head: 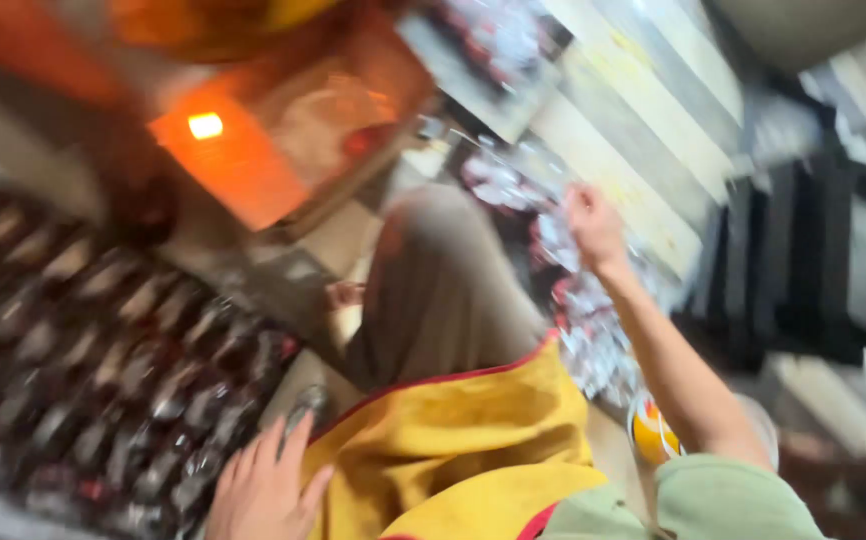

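right hand reaches into shiny wrappers, grip unclear; left hand, fingers spread loose, rests by yellow cloth.

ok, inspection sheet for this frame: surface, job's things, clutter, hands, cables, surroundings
surface: pale floor, badly blurred
job's things: heap of shiny silver-and-red wrapped pieces; dark rack of rows of small shiny pieces
clutter: round yellow-and-white container; yellow cloth with red edge
hands: left hand rests by the rack, fingers spread; right hand reaches into the heap, grip unclear
cables: nothing seen
surroundings: glowing orange box; pale slatted boards
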